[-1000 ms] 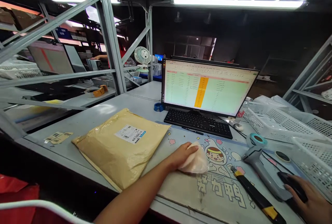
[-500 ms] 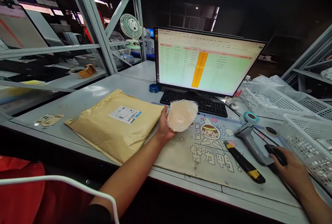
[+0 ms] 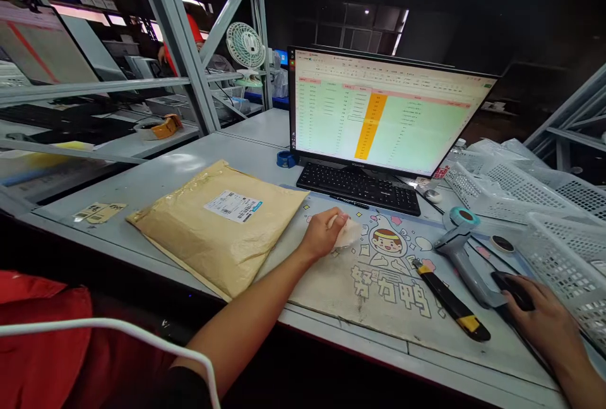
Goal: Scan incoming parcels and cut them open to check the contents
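Observation:
My left hand (image 3: pixel 322 234) is closed around a pale, rounded pad in clear film (image 3: pixel 349 234), held over the printed desk mat (image 3: pixel 326 289). The pad is turned partly away, and fingers cover its near side. To its left lies a yellow padded mailer (image 3: pixel 189 226) with a white shipping label (image 3: pixel 222 202). My right hand (image 3: pixel 544 324) rests on a black computer mouse (image 3: pixel 512 291) at the mat's right side. Beside the mouse lie a grey barcode scanner (image 3: pixel 466 267) and a black and yellow utility knife (image 3: pixel 452 302).
A monitor (image 3: pixel 326 112) showing a spreadsheet stands behind a black keyboard (image 3: pixel 360 188). White perforated baskets (image 3: pixel 563 248) line the right side. Rolls of tape (image 3: pixel 285 159) and a small fan (image 3: pixel 245 46) are further back. A person in red (image 3: pixel 193 30) is beyond the metal frame.
My left hand has turned the pad from facing me to nearly edge-on, so the back of my hand now shows. My right hand stays on the mouse. The view has shifted slightly.

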The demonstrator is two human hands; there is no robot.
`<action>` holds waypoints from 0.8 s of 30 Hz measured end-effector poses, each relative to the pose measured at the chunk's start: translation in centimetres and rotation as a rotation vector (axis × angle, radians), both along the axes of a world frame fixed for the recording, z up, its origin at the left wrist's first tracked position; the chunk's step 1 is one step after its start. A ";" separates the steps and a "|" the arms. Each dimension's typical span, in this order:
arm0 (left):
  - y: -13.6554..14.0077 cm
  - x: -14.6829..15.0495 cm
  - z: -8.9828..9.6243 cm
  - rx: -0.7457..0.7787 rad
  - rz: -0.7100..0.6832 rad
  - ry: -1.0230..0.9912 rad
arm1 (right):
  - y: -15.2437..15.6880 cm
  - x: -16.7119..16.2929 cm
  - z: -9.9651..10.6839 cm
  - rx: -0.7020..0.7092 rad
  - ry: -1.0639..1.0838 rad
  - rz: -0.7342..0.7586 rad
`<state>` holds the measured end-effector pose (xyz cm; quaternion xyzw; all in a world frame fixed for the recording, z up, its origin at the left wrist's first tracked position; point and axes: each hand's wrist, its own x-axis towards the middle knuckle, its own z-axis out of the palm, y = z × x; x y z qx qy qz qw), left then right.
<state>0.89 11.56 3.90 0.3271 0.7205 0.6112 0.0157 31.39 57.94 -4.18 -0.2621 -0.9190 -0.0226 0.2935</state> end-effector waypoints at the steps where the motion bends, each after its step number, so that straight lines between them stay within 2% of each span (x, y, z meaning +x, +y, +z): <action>1: 0.0 0.0 -0.1 -0.009 0.005 -0.012 | 0.2 0.0 -0.1 0.013 0.000 0.017; 5: 0.2 0.0 -0.1 -0.019 -0.018 -0.022 | 1.4 0.1 -0.7 0.051 0.009 0.054; 11: 0.1 0.2 0.1 -0.039 -0.073 -0.029 | 2.0 0.1 -1.1 0.019 0.018 0.057; 18: 0.2 0.5 0.1 -0.055 -0.059 -0.028 | 1.5 -0.1 -0.8 -0.002 0.012 0.014; 24: 0.2 0.7 0.4 -0.087 -0.029 -0.030 | 2.4 0.0 -1.0 -0.021 -0.035 0.009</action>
